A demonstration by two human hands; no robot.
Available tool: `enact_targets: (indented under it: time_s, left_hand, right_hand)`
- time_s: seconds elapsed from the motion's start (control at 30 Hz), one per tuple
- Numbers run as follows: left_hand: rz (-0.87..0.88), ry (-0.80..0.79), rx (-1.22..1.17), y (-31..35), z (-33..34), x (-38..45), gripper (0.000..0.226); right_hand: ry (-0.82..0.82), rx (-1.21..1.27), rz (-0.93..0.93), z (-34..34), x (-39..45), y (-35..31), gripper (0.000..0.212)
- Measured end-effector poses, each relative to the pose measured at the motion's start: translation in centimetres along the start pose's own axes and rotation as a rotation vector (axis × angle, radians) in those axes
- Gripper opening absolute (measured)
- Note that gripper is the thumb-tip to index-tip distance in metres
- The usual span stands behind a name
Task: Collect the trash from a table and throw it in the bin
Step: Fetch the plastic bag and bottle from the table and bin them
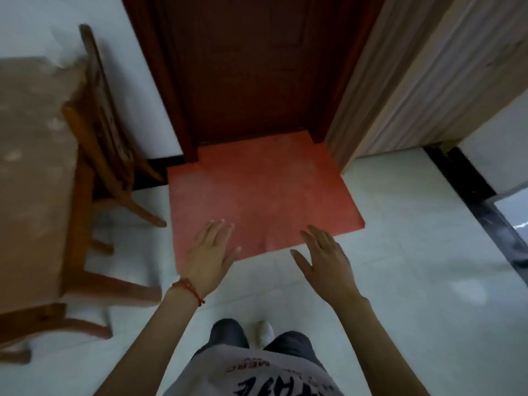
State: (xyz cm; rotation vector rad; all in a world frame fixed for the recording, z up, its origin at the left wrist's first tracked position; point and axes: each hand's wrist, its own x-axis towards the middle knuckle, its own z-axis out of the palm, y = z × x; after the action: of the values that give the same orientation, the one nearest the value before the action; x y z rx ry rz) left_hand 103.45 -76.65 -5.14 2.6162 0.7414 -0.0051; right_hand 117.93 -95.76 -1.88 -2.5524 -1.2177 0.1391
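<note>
Both hands empty, fingers spread wide: left hand [213, 254] and right hand [324, 260] held out palm-down above the near edge of a red floor mat [257, 190] before a dark wooden door [251, 67]. No trash or bin is visible; the table [31, 167], with a wooden chair [105, 132] beside it, lies to the left, nearer the left hand. Floor is pale tile [400, 267]; view blurred.
</note>
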Motion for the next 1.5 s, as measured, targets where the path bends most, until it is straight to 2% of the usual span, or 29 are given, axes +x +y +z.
enact_targets:
  time_s: [0.23, 0.4, 0.6, 0.8, 1.0, 1.17, 1.33, 1.5]
  left_hand:
    - [-0.171, 0.057, 0.031, -1.8, -1.6, 1.1, 0.068]
    - [-0.213, 0.099, 0.039, -4.2, -2.8, 4.8, 0.060]
    - [-0.195, 0.120, 0.060, -9.3, -5.5, 12.5, 0.061]
    - [-0.178, 0.124, 0.036, -14.1, -9.6, 20.6, 0.069]
    - [-0.211, 0.135, 0.020, -17.4, -11.9, 26.7, 0.067]
    - [-0.241, 0.141, 0.034, -18.9, -13.1, 32.2, 0.076]
    - [-0.342, 0.163, 0.035, -20.2, -14.0, 38.5, 0.063]
    - [-0.395, 0.177, 0.072, -20.3, -15.5, 43.5, 0.059]
  right_hand:
    - [-0.042, 0.055, -0.151, 0.6, 6.2, -0.9, 0.037]
    - [-0.099, 0.042, -0.215, 1.6, 11.7, -2.4, 0.050]
    - [-0.117, 0.046, -0.187, 3.4, 20.6, -4.7, 0.039]
    - [-0.160, 0.062, -0.149, 4.2, 29.7, -7.4, 0.045]
    - [-0.237, 0.059, -0.142, 4.6, 37.5, -8.5, 0.050]
    - [-0.275, 0.056, -0.179, 5.1, 45.0, -8.3, 0.052]
    - [-0.306, 0.039, -0.249, 5.2, 53.2, -7.6, 0.054]
    - [-0.312, 0.033, -0.331, 4.4, 60.5, -7.7, 0.055]
